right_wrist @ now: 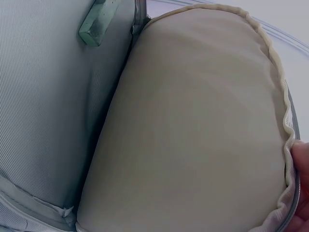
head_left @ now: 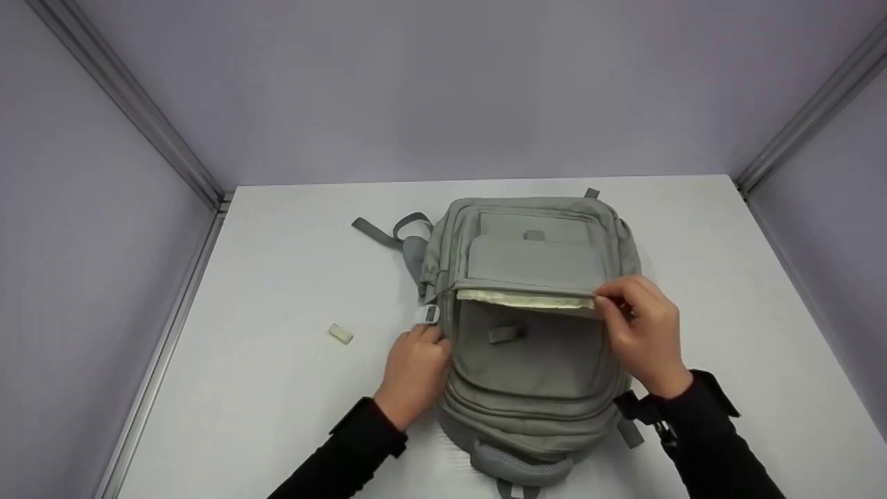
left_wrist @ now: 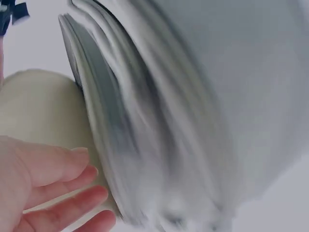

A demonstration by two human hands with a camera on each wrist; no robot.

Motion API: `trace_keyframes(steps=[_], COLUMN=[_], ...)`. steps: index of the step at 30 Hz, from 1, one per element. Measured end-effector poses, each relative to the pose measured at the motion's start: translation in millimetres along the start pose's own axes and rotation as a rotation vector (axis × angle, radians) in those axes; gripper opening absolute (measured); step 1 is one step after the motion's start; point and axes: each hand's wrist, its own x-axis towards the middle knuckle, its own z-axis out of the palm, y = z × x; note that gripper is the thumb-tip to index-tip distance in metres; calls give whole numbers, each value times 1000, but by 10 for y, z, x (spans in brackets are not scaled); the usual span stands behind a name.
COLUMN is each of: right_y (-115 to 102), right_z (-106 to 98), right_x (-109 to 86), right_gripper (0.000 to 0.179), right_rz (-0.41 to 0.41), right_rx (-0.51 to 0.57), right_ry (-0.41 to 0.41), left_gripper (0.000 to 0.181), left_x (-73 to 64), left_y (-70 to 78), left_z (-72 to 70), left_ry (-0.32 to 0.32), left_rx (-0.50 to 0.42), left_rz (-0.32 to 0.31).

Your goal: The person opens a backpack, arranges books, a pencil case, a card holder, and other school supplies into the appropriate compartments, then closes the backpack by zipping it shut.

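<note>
A grey-green backpack (head_left: pixel 537 423) lies on the white table with its front pocket folded open. My right hand (head_left: pixel 641 329) pinches the rim of the pocket's flap (head_left: pixel 533 267), holding it up. The flap's beige lining (right_wrist: pixel 193 116) fills most of the right wrist view. Inside the pocket is a small greenish block-like piece (right_wrist: pixel 99 21). At the bag's left side, my left hand (head_left: pixel 417 367) has its fingertips close to the edge, below a white-rimmed tag (head_left: pixel 429 314). Its fingers (left_wrist: pixel 63 203) are spread and loosely bent in the left wrist view, with nothing between them.
A small pale block (head_left: pixel 340 333), like an eraser, lies on the table left of the bag. Dangling straps (head_left: pixel 378 232) stick out at the bag's upper left. The carry handle (head_left: pixel 520 466) points toward me. Pale walls (head_left: pixel 450 90) enclose the table (head_left: pixel 277 263).
</note>
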Motion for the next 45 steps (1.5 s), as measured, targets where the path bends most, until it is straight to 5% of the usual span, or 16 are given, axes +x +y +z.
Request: trace_keyframes(steps=[3, 7, 13, 20, 27, 32, 36, 40, 45], right_y=[-1, -1, -1, -5, -18, -20, -22, -20, -6], right_z=[0, 4, 12, 12, 10, 16, 17, 10, -1], right_x=[2, 11, 5, 6, 10, 3, -3, 2, 16], right_gripper=[14, 22, 20, 21, 20, 20, 20, 22, 20], right_rz=[-22, -27, -16, -19, -23, -21, -19, -18, -4], right_rx=[3, 3, 10, 32, 38, 40, 43, 41, 28], right_ry=[12, 23, 16, 8, 3, -10, -10, 5, 13], left_gripper=[7, 16, 32, 46, 26, 11, 10, 16, 23], left_x=[-121, -285, -537, -737, -793, -783, -701, -491, -122], left_y=[-296, -725, -1211, -1409, -1484, -1429, -1203, -792, -120], left_z=[-16, -3, 118, 238, 352, 336, 232, 43, -154], left_ry=[-43, -177, -301, -375, -299, -257, -247, -179, 19], left_rx=[-2, 14, -9, -78, -5, 41, 10, -76, -153], left_rz=[-119, -276, -383, -404, -375, -369, -340, -261, -59])
